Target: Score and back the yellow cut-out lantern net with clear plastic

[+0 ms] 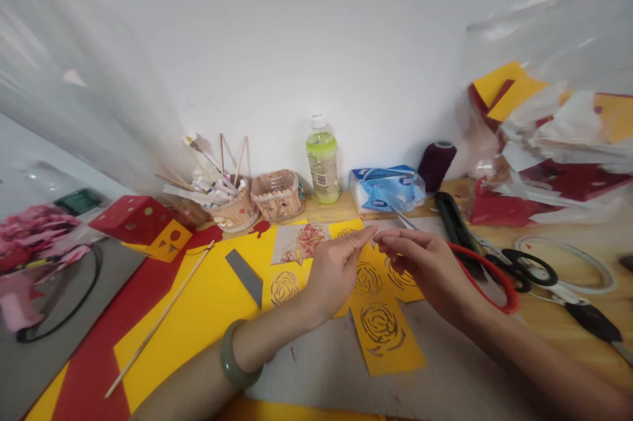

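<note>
My left hand point(336, 269) is over a yellow paper cutout point(368, 358) with rose-like openwork patterns, its index finger stretched toward my right fingertips. A ring and a green bangle point(228, 358) are on that hand and wrist. My right hand point(420, 255) is closed in a pinch beside the left fingertip; anything between its fingers is too small to make out. Behind the right wrist shows the red handle point(509, 302) of what look like scissors, and a metal tip point(403, 217) pokes out beyond the knuckles. Red and yellow scraps point(304, 243) lie on pale paper past my left hand.
A wooden stick point(161, 319) and a grey strip point(244, 278) lie on yellow paper. Along the wall are baskets point(277, 195), a green bottle point(322, 163), a tissue pack point(386, 189) and a thread spool point(437, 165). Black-handled scissors point(531, 266) are at right, a red box point(136, 220) at left.
</note>
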Demonstrator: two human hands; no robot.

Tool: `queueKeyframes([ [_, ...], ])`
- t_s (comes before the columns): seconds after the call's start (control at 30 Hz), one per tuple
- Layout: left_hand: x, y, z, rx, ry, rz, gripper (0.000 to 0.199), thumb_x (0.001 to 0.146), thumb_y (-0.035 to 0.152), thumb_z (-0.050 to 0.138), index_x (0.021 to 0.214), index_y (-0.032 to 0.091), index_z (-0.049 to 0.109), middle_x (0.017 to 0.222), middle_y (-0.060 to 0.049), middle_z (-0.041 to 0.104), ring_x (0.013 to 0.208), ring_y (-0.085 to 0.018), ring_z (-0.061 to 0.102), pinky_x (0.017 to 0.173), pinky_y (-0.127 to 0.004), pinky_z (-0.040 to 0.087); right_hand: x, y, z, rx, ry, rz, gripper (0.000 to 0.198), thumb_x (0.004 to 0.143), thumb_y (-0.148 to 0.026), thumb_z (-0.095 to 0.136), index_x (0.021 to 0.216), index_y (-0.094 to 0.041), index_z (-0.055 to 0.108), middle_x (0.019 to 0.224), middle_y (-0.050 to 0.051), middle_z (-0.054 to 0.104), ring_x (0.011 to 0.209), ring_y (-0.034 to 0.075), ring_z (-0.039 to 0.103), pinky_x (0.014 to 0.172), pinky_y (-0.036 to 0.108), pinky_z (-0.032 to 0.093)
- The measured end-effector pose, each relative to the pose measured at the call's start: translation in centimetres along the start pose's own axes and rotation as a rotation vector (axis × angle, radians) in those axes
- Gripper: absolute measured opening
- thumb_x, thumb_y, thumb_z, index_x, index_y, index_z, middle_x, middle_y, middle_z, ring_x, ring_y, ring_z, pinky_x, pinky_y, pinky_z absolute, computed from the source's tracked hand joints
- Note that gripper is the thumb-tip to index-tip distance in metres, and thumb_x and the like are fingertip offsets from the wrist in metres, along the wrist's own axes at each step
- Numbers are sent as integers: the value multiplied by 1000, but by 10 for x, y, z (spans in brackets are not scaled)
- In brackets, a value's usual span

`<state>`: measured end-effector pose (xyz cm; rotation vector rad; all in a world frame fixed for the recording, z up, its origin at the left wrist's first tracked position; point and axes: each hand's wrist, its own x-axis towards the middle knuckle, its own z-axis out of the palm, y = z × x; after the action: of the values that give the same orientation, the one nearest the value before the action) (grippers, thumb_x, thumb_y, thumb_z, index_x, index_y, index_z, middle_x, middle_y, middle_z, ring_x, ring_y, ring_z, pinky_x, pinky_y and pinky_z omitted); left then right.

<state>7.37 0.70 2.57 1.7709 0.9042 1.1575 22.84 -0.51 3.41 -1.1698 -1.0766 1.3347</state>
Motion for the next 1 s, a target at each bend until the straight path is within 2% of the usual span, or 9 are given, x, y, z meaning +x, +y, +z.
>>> queueKeyframes([
  [0.13,1,-6,-1,113,0,121,38,88,10,43,116,27,62,117,0,64,108,-17,61,98,-35,45,1,0,1,-2,-12,27,22,66,-38,69,71,-17,71,68,2,57,51,6,40,46,21,29],
  [0.3,2,-17,0,219,0,305,41,88,7,42,120,26,59,118,-2,64,107,-16,62,94,-36,50,1,1,0,-21,-28,-12,20,68,-37,68,68,-17,69,62,-1,52,50,6,38,46,21,29],
  [0.4,2,-15,1,205,-17,268,36,89,10,42,120,20,59,120,-5,63,110,-16,60,97,-35,48,1,0,1,-24,-47,-31,17,69,-35,67,68,-18,68,62,-1,52,51,6,38,47,22,28],
  [0.6,2,-6,3,63,-81,23,35,90,13,43,121,18,58,115,-6,65,98,-16,65,90,-34,52,2,-1,2,-22,-49,-21,14,67,-32,67,65,-18,67,61,-1,53,52,7,39,48,22,30],
  [0.77,3,-6,1,115,-69,99,33,90,12,42,118,14,59,117,-7,64,107,-16,62,97,-33,47,1,2,0,70,-46,47,18,66,-35,68,66,-16,68,65,0,54,55,8,41,47,21,31],
  [1.0,1,-10,-1,250,-79,236,37,88,7,40,120,11,58,119,-10,62,110,-17,60,98,-34,47,3,3,1,43,-24,49,23,65,-38,68,62,-16,64,62,-1,50,50,6,38,45,21,28],
])
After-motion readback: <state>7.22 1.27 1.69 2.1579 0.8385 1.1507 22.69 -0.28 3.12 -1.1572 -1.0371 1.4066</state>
